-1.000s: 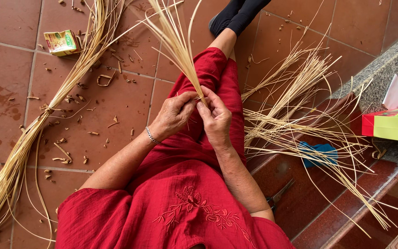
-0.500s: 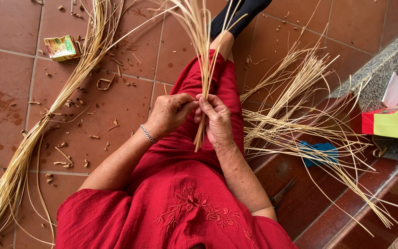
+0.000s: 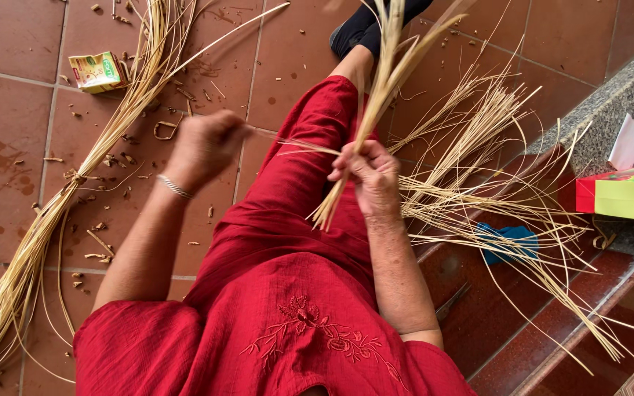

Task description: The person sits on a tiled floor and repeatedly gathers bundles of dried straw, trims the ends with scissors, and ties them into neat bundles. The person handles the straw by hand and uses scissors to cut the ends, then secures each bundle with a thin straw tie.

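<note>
Straw bundle (image 3: 376, 110) in right hand (image 3: 368, 176): dry, pale, matt, fibrous. Left hand (image 3: 203, 147) wore thin metal bracelet (image 3: 175, 188), shiny. Red garment (image 3: 288, 293): matt woven cloth, embroidered. Floor tiles (image 3: 9, 44), upper left: terracotta, smooth, faintly stained. Carton (image 3: 97, 71): printed cardboard. Ledge (image 3: 603, 103), right: speckled stone.

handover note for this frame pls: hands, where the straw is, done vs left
Right hand: shut on the straw bundle, held upright over the lap.
Left hand: pulled out to the side, fingers pinching a thin strand that runs across to the bundle.
Long sheaf lies on the tiled floor at the left; loose straws are spread over the step at the right.
Done: bundle gathered in hand. Left: the strand is not visibly tied off; floor piles untouched.
</note>
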A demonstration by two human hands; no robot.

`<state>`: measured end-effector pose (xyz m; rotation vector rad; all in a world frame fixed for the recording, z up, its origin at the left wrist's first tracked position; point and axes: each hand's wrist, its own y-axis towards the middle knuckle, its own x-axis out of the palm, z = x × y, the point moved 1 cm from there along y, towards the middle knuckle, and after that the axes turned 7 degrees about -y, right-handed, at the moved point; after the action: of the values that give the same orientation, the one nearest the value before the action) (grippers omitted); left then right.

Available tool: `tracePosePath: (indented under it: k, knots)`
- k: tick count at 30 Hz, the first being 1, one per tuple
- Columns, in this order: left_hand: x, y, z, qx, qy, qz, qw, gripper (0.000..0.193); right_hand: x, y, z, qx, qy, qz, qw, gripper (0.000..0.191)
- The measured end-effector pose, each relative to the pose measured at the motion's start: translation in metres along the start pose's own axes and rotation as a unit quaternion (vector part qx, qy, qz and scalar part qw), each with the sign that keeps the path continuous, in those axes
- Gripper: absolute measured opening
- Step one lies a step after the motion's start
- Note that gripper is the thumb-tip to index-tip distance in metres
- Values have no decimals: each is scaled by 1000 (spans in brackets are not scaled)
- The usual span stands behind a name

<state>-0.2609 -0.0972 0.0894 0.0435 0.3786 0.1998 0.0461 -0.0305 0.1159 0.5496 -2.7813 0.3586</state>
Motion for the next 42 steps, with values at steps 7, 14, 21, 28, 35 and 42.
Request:
tracePosePath:
  k: [7, 14, 21, 28, 35, 42]
  knots:
    - [-77, -10, -3, -101, 448, 48, 887, 82, -8, 0, -10, -17, -13, 28, 999, 4]
    - [16, -27, 92, 278, 121, 70, 950, 43, 20, 9, 10, 12, -28, -16, 999, 9]
    - [62, -9, 89, 209, -2, -46, 977, 35, 24, 3, 13, 25, -71, 6, 997, 13]
    - [52, -4, 82, 268, 27, 13, 963, 14, 29, 11, 24, -22, -44, 1, 999, 14]
    - [57, -5, 71, 228, 56, -37, 971, 7, 34, 13, 21, -49, -40, 43, 997, 19]
    - [68, -1, 50, 92, -100, -84, 987, 15, 35, 5, 0, -27, -16, -10, 999, 20]
